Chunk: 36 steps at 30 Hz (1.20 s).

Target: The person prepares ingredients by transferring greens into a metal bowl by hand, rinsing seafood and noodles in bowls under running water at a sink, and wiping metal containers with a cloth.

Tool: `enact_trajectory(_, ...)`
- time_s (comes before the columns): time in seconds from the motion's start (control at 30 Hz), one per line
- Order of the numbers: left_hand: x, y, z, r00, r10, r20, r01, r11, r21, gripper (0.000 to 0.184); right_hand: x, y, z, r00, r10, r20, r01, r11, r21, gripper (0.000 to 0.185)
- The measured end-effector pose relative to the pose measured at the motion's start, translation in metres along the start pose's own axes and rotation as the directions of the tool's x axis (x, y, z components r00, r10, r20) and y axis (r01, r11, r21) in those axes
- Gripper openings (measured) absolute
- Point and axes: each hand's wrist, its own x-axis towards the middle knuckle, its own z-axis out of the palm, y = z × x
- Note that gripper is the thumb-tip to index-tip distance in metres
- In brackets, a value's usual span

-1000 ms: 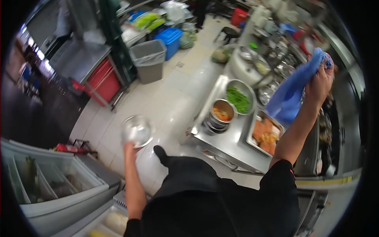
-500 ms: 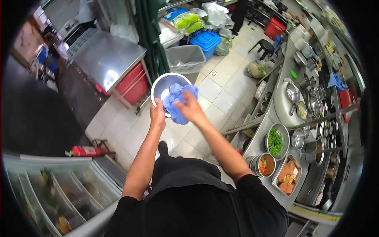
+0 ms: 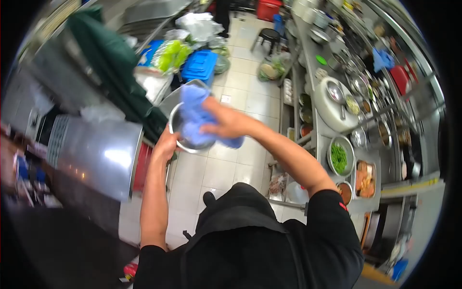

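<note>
We find the metal bowl [image 3: 193,149] held above the floor [image 3: 216,173], left of the counter [image 3: 363,206]. The left hand [image 3: 165,145] grasps its near-left side; the right hand [image 3: 225,118] clasps a blue cloth [image 3: 193,110] across its mouth. We judge the bowl light, stiff and possibly slippery (a rim hold is advised), the cloth soft. On the counter we note a wide bowl [image 3: 342,175] of greens [image 3: 339,158], a tray [image 3: 377,178] of orange pieces [image 3: 365,180] and, nearer, a pot [image 3: 350,189] with reddish contents [image 3: 343,192].
</note>
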Motion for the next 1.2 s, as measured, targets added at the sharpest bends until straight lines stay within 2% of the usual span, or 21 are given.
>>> enact_trajectory(0.03, 0.035, -0.017, 0.002, 0.98, 0.141, 0.139, -0.109, 0.97, -0.216, 0.046, 0.003, 0.003, 0.007, 0.966, -0.259, -0.005, 0.242, 0.91, -0.336, 0.051)
enact_trajectory(0.1, 0.068, -0.01, 0.027, 0.92, 0.225, 0.32, -0.175, 0.968, -0.178, 0.046, 0.013, 0.047, 0.031, 0.959, -0.237, 0.158, 0.279, 0.89, -0.36, 0.044)
enact_trajectory(0.17, 0.083, 0.017, 0.06, 0.833, 0.361, 0.42, -0.432, 0.898, 0.085, 0.046, 0.01, 0.086, 0.014, 0.994, 0.003, 0.106, 0.034, 0.938, -0.344, 0.04)
enact_trajectory(0.23, 0.101, 0.055, 0.094, 0.682, 0.551, 0.481, -0.72, 0.623, 0.307, 0.046, 0.009, 0.132, -0.006, 0.978, 0.201, 0.048, -0.177, 0.933, -0.312, 0.037)
enact_trajectory(0.3, 0.129, 0.066, 0.131, 0.652, 0.631, 0.421, -0.759, 0.55, 0.35, 0.046, -0.01, 0.178, -0.01, 0.691, 0.533, -0.489, -0.563, 0.82, 0.099, 0.026)
enact_trajectory(0.33, 0.158, 0.04, 0.129, 0.804, 0.542, 0.245, -0.594, 0.749, 0.292, 0.055, -0.018, 0.205, 0.004, 0.494, 0.634, -0.595, -0.558, 0.756, 0.343, 0.022)
enact_trajectory(0.37, 0.18, 0.037, 0.153, 0.794, 0.544, 0.271, -0.607, 0.739, 0.293, 0.055, -0.025, 0.216, 0.01, 0.381, 0.776, -0.503, -0.515, 0.63, 0.581, 0.023)
enact_trajectory(0.4, 0.194, 0.035, 0.181, 0.702, 0.692, 0.168, -0.707, 0.65, 0.277, 0.061, -0.035, 0.249, 0.041, 0.186, 0.967, -0.176, -0.543, 0.25, 0.802, 0.025)
enact_trajectory(0.43, 0.208, 0.031, 0.207, 0.585, 0.809, 0.065, -0.79, 0.549, 0.273, 0.068, -0.034, 0.243, 0.044, 0.141, 0.99, -0.001, -0.139, 0.021, 0.99, 0.026)
enact_trajectory(0.6, 0.334, 0.014, 0.244, 0.394, 0.914, 0.095, -0.822, 0.304, 0.481, 0.066, -0.056, 0.29, -0.011, 0.251, 0.968, -0.006, -0.217, 0.062, 0.974, 0.024)
enact_trajectory(0.63, 0.354, 0.023, 0.248, 0.399, 0.911, 0.103, -0.823, 0.306, 0.478, 0.066, -0.062, 0.306, -0.023, 0.342, 0.94, 0.003, -0.229, 0.08, 0.97, 0.024)
enact_trajectory(0.7, 0.374, 0.045, 0.262, 0.442, 0.897, -0.013, -0.769, 0.386, 0.509, 0.071, -0.095, 0.377, -0.031, 0.218, 0.964, 0.152, -0.238, -0.099, 0.966, 0.023)
enact_trajectory(0.73, 0.372, 0.06, 0.275, 0.63, 0.766, -0.132, -0.704, 0.634, 0.319, 0.072, -0.108, 0.398, -0.056, 0.222, 0.952, 0.211, -0.149, -0.181, 0.972, 0.023)
enact_trajectory(0.87, 0.454, 0.033, 0.272, 0.751, 0.624, -0.218, -0.591, 0.781, 0.2, 0.066, -0.138, 0.463, -0.162, -0.145, 0.989, -0.025, -0.439, -0.042, 0.897, 0.019)
enact_trajectory(0.93, 0.488, 0.02, 0.283, 0.85, 0.484, -0.207, -0.477, 0.875, 0.083, 0.062, -0.179, 0.526, -0.19, -0.094, 0.97, -0.224, -0.457, 0.158, 0.875, 0.019)
enact_trajectory(0.97, 0.503, 0.019, 0.293, 0.86, 0.475, -0.186, -0.469, 0.88, 0.077, 0.062, -0.186, 0.54, -0.217, -0.212, 0.933, -0.289, -0.522, 0.142, 0.841, 0.017)
enact_trajectory(1.07, 0.554, 0.013, 0.323, 0.925, 0.363, -0.108, -0.376, 0.915, -0.145, 0.06, -0.211, 0.575, -0.286, -0.271, 0.795, -0.542, -0.727, 0.2, 0.657, 0.028)
enact_trajectory(1.1, 0.577, 0.01, 0.327, 0.957, 0.268, -0.114, -0.283, 0.948, -0.147, 0.06, -0.22, 0.587, -0.307, -0.276, 0.707, -0.651, -0.821, 0.179, 0.542, 0.034)
enact_trajectory(1.13, 0.604, 0.007, 0.341, 0.98, 0.172, -0.095, -0.186, 0.97, -0.158, 0.061, -0.199, 0.57, -0.336, -0.35, 0.693, -0.63, -0.925, -0.15, 0.349, 0.048)
enact_trajectory(1.17, 0.632, 0.007, 0.35, 0.989, 0.15, 0.005, -0.147, 0.974, -0.172, 0.06, -0.182, 0.553, -0.355, -0.396, 0.653, -0.646, -0.918, -0.267, 0.293, 0.052)
enact_trajectory(1.2, 0.637, 0.026, 0.371, 0.994, 0.109, 0.027, -0.103, 0.978, -0.18, 0.059, -0.169, 0.537, -0.374, -0.318, 0.579, -0.751, -0.947, -0.231, 0.222, 0.049)
